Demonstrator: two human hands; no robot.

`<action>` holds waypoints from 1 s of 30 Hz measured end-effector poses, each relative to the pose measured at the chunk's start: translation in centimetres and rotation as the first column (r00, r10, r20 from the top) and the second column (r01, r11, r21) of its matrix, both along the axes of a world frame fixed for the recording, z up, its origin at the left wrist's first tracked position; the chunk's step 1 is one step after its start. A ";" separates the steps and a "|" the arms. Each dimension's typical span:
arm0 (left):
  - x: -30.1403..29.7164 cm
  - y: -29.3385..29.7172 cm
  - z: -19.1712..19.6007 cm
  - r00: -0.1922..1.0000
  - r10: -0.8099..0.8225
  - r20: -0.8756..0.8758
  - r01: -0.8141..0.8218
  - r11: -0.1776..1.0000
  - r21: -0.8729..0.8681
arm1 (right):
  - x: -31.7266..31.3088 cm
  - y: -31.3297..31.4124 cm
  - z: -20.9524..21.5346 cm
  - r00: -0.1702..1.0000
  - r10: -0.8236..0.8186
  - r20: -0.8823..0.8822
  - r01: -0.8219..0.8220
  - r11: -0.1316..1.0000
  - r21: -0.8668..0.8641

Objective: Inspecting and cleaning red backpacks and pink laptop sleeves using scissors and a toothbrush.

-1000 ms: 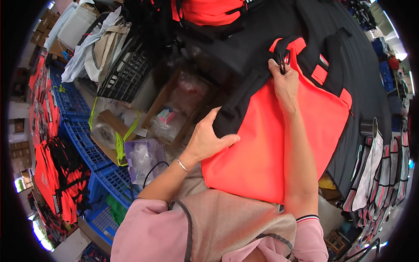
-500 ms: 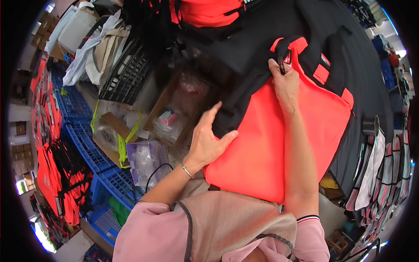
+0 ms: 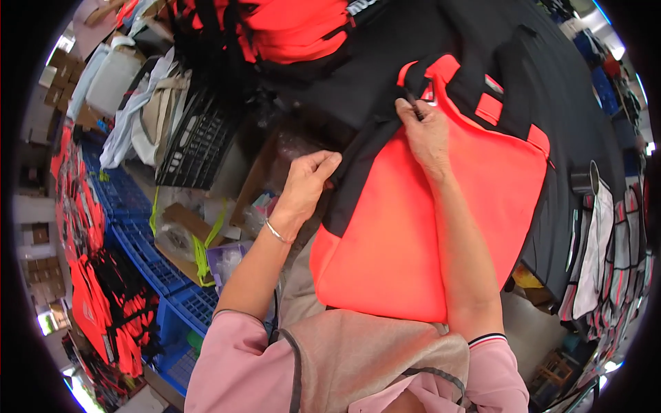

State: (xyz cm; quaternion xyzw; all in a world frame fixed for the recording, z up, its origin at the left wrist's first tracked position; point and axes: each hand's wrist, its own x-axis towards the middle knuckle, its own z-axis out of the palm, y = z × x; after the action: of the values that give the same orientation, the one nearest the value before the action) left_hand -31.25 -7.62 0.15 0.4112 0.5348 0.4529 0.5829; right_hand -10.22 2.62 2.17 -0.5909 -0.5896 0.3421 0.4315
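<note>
A bright orange-red bag with black side panels (image 3: pixel 406 227) lies across the black-covered work surface and reaches my lap. My right hand (image 3: pixel 428 138) is closed around a slim black tool (image 3: pixel 413 103) near the bag's top, beside the straps; its exact kind is too small to tell. At the bag's left edge, my left hand (image 3: pixel 306 184) has its thumb and fingers pressed together, close to the black side panel. Whatever may be pinched there is hidden. Black straps with orange patches (image 3: pixel 490 107) lie at the upper right of the bag.
More orange and black bags (image 3: pixel 296 31) are piled at the far side. To the left stand a black plastic crate (image 3: pixel 196 138), blue pallets (image 3: pixel 131 206) and a purple box (image 3: pixel 224 261) with clear plastic. Striped pieces (image 3: pixel 606 255) hang at the right.
My left hand has lifted off the bag's face, moved up and left, and closed its spread fingers. The right hand keeps the black tool near the top of the bag.
</note>
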 end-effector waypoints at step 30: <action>1.0 5.8 9.2 0.715 -0.299 -0.632 0.404 0.915 0.025 | 46.8 -15.6 0.6 0.130 -0.575 0.808 0.762 0.579 0.289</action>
State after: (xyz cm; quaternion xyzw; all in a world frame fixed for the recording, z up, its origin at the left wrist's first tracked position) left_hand -30.22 -1.85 9.33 0.6757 0.5684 0.2162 0.4166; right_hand 36.61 -12.94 2.78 -0.9120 -0.3503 -0.1672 0.1329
